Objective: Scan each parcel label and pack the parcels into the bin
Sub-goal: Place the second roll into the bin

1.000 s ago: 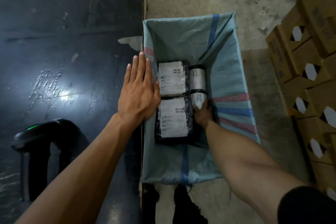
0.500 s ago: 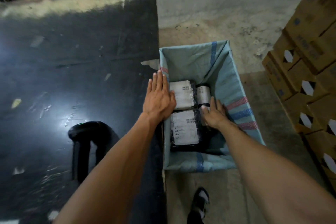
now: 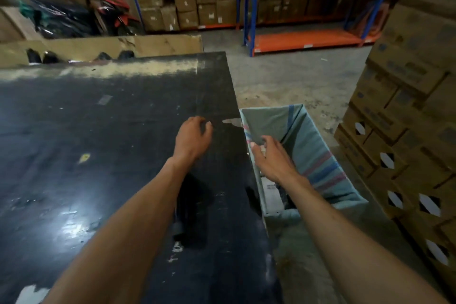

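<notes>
A bin lined with a pale blue woven sack (image 3: 318,155) stands on the floor against the right edge of the black table (image 3: 98,155). Inside it, only part of one black parcel with a white label (image 3: 271,192) shows under my right forearm. My right hand (image 3: 271,160) hovers over the bin's left rim, fingers loosely curled, holding nothing. My left hand (image 3: 191,139) is over the table near its right edge, fingers curled down, empty. The black handheld scanner (image 3: 190,210) stands on the table, mostly hidden behind my left forearm.
Stacked cardboard boxes (image 3: 407,131) rise close on the right of the bin. Orange and blue shelving (image 3: 308,7) with boxes fills the back. A long cardboard box (image 3: 111,47) with dark items lies beyond the table's far edge. Concrete floor (image 3: 296,76) lies between.
The view has tilted up from the bin toward the warehouse. My right hand rose out of the bin to its rim. My left hand lifted off the bin's edge onto the table.
</notes>
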### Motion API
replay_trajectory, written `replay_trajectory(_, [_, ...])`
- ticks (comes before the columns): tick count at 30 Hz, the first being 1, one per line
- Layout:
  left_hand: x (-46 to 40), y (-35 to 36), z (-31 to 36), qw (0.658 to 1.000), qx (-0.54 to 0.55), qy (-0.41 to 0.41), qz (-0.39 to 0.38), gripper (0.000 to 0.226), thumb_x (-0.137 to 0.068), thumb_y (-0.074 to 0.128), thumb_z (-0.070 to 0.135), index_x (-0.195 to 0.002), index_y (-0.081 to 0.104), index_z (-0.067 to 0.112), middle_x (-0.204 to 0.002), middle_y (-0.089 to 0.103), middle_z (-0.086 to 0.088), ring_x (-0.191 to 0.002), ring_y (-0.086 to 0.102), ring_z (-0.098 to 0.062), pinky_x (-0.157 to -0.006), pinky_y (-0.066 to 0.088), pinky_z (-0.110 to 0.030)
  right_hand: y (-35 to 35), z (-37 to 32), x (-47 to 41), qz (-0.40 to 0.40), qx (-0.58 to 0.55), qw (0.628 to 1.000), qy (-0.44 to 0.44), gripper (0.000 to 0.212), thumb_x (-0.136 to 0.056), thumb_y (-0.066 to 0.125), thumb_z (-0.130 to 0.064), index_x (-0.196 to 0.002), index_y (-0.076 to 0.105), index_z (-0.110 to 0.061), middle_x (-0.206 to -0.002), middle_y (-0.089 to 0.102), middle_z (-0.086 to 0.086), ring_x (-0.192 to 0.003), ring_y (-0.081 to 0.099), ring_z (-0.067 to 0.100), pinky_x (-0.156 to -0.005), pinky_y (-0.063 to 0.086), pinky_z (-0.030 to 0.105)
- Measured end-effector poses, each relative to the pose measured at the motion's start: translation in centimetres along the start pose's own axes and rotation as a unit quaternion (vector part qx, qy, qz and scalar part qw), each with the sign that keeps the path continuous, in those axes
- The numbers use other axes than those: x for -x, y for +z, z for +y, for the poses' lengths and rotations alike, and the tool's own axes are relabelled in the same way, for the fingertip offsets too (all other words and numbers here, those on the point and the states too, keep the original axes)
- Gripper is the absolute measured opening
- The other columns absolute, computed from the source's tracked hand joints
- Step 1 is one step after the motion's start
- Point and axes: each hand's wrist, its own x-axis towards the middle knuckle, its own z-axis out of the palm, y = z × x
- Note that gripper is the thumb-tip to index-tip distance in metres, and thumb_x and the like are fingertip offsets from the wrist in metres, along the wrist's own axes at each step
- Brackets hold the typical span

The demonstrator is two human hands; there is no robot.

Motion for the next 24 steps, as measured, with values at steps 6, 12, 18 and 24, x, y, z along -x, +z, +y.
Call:
replay_trajectory(6, [5.6,-5.4,-9.3,0.996,-0.070,-0.052,-0.002,0.037,-0.100,0.053,0.028,-0.118,0.066,-0.002,-0.121,0.065,-0.022,-0.112,0.059,-0.039,-0.096,0.047,-0.043,5.2,-6.9,4.5,-0.025,0.002,0.999,-0.045,0.065,-0.105,0.037,-0.063,-0.156,0.036,-0.022,-0.160,0.044,0.012,-0.147,0.043,0.032,-0.115,0.037,0.044])
replay_trajectory(12, [12.2,-3.7,-15.0,0.986,-0.137,-0.052,-0.078,0.051,-0.105,0.043,0.031,-0.143,0.047,-0.003,-0.152,0.042,-0.022,-0.142,0.037,-0.036,-0.120,0.022,-0.042,11.1,-10.6,8.6,-0.087,0.001,0.995,-0.039,0.069,-0.102,0.036,-0.068,-0.157,0.030,-0.028,-0.160,0.037,0.012,-0.142,0.046,0.035,-0.112,0.039,0.046])
replay_trajectory(18, [13.9,-2.0,-15.9,0.972,-0.181,-0.058,-0.140,0.065,-0.108,0.016,0.043,-0.159,0.009,0.005,-0.168,0.001,-0.011,-0.155,-0.004,-0.023,-0.125,-0.006,-0.038,15.1,-12.1,10.0,-0.058,0.004,0.998,-0.004,0.071,-0.102,0.039,-0.066,-0.158,0.018,-0.027,-0.154,0.037,0.021,-0.130,0.054,0.043,-0.102,0.045,0.046])
replay_trajectory(24, [13.8,-1.9,-15.9,0.970,-0.182,-0.063,-0.149,0.065,-0.107,0.014,0.043,-0.159,0.006,0.005,-0.168,-0.002,-0.012,-0.154,-0.007,-0.022,-0.125,-0.007,-0.038,17.8,-12.8,9.2,-0.034,-0.047,0.997,0.047,0.071,-0.106,0.036,-0.059,-0.163,0.006,-0.027,-0.142,0.057,0.027,-0.120,0.062,0.044,-0.087,0.045,0.041])
